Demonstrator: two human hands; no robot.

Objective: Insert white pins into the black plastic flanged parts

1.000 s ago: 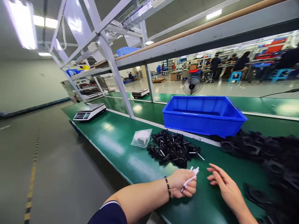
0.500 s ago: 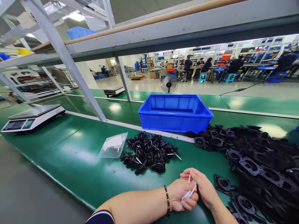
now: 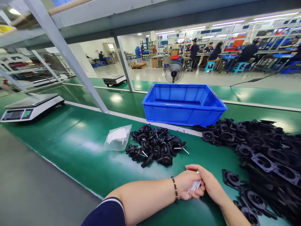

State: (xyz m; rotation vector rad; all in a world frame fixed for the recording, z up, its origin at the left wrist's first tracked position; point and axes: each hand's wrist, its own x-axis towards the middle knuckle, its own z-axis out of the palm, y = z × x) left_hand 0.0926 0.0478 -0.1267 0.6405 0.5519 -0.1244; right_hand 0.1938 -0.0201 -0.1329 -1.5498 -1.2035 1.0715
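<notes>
My left hand is closed round a small bunch of white plastic pins near the front of the green bench. My right hand lies against it, its fingers pinching at the same pins. Just beyond the hands sits a small heap of black round parts, some with white pins in them. A clear bag of white pieces lies to the left of that heap. A large pile of black flanged parts spreads out on the right.
A blue bin stands behind the heaps. A weighing scale sits at far left, another scale further back. A slanted grey frame post crosses the bench. People sit at tables across the aisle, by a fan.
My right hand, open and apart a second ago, has come onto the pins in my left hand. The view has swung to the right and down.
</notes>
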